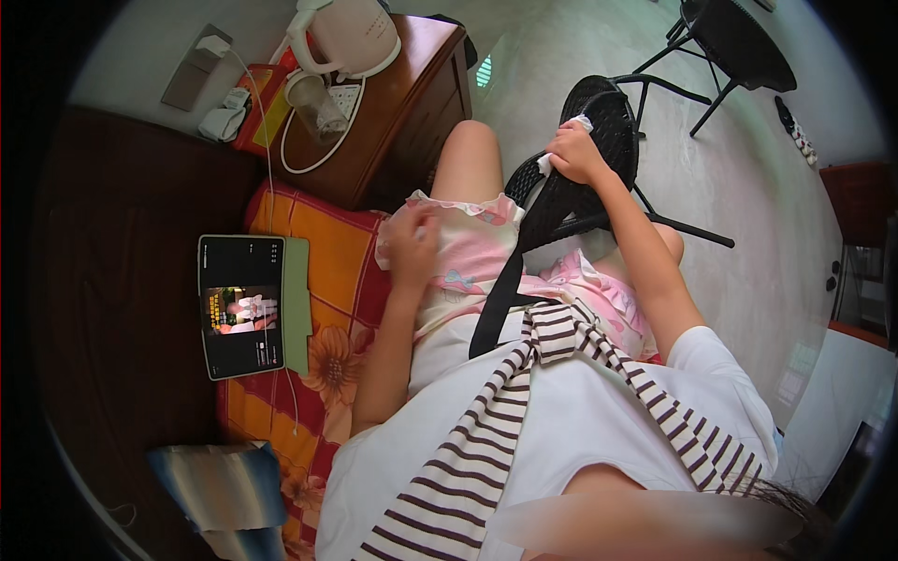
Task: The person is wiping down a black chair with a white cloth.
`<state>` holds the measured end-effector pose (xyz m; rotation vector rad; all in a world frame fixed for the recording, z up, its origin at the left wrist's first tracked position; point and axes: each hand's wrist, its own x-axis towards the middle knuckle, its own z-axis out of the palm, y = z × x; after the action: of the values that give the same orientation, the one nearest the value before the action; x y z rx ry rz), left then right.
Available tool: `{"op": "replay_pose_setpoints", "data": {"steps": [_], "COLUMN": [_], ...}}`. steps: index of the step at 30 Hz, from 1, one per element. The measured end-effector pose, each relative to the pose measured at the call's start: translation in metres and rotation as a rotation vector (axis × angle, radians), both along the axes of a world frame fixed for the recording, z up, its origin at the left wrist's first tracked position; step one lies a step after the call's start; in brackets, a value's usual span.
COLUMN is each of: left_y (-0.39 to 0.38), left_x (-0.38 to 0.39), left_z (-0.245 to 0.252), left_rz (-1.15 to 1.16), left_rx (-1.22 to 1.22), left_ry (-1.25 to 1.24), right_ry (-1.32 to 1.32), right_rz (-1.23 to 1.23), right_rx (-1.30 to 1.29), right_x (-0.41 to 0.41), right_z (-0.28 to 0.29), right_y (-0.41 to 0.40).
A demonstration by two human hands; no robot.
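My right hand (577,153) grips a crumpled white tissue (545,165), whose ends stick out on both sides of the fist. It rests against a black woven chair (617,119) in front of my knees. From under that hand a wide black strap (506,294) runs down across my lap to my waist. My left hand (414,242) is blurred above my left thigh, over pink patterned shorts (463,245). Its fingers look bent, and whether something small and pale lies between them is unclear.
Left of me, a tablet (242,308) in a green cover leans on a dark headboard (126,280), above an orange-red bedspread (323,280). The wooden cabinet (414,77) carries a kettle (351,35) and a clear cup (319,109). Another black chair (744,49) stands farther off.
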<state>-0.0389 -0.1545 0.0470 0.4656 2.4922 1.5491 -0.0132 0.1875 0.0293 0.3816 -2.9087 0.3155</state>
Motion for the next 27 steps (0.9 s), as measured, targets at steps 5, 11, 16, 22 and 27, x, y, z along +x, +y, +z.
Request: {"op": "replay_pose_setpoints", "data": {"steps": [5, 11, 16, 22, 27], "left_y": [0.072, 0.157, 0.173, 0.175, 0.176], "left_x": [0.031, 0.036, 0.015, 0.021, 0.018], "left_z": [0.018, -0.039, -0.074, -0.076, -0.074], "left_rz": [-0.515, -0.568, -0.488, -0.441, -0.435], "left_rx": [-0.064, -0.476, -0.425, -0.452, -0.504], "left_ry": [0.187, -0.136, -0.336, -0.299, -0.311], "right_ry": [0.004, 0.026, 0.062, 0.070, 0.106], "right_rz": [0.001, 0.006, -0.050, -0.155, -0.145], "right_rx": [0.002, -0.031, -0.069, -0.058, -0.055], "right_x": [0.001, -0.002, -0.004, -0.001, -0.003], "right_z": [-0.002, 0.000, -0.003, -0.011, -0.014], "right_y": [0.001, -0.004, -0.007, -0.016, -0.020]}}
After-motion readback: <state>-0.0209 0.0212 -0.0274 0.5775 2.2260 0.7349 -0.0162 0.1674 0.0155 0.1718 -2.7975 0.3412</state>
